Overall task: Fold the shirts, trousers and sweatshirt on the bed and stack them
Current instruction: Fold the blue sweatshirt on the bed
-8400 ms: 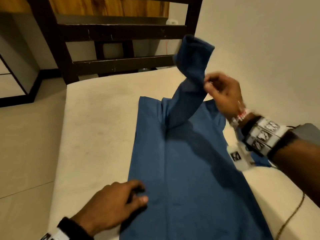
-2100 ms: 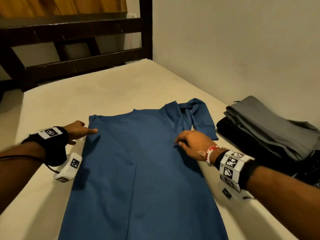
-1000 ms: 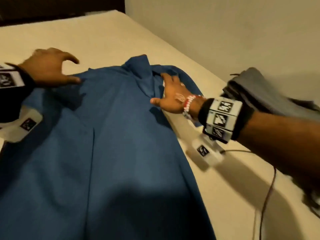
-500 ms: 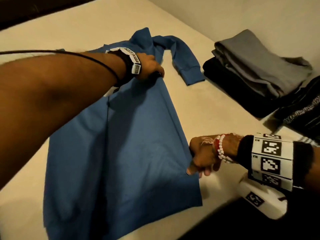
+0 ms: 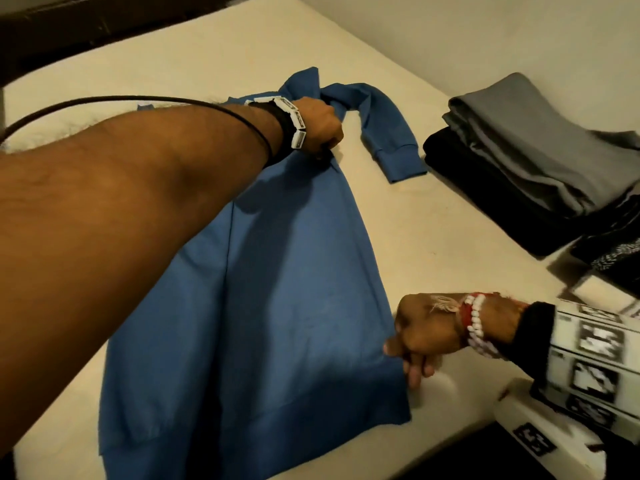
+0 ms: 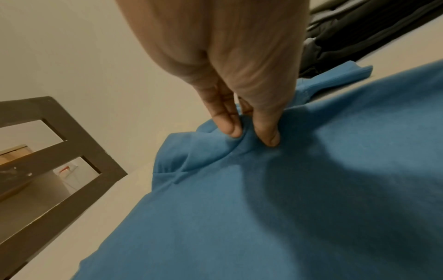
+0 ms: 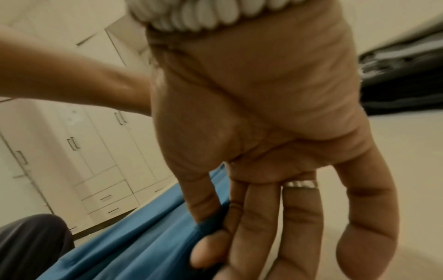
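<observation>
Head view: cream bed (image 5: 398, 244) against a plain wall (image 5: 485, 32), perhaps wardrobes beyond.

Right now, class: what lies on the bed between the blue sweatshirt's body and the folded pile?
In the head view, its loose sleeve and bare mattress lie between the blue sweatshirt and the folded pile.

bare mattress (image 5: 433, 244) between sweatshirt (image 5: 277, 306), folded stack (image 5: 519, 161)

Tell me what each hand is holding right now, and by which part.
Both hold the blue sweatshirt. The left hand pinches it at the shoulder beside the sleeve; the right hand pinches its side edge near the hem.
</observation>
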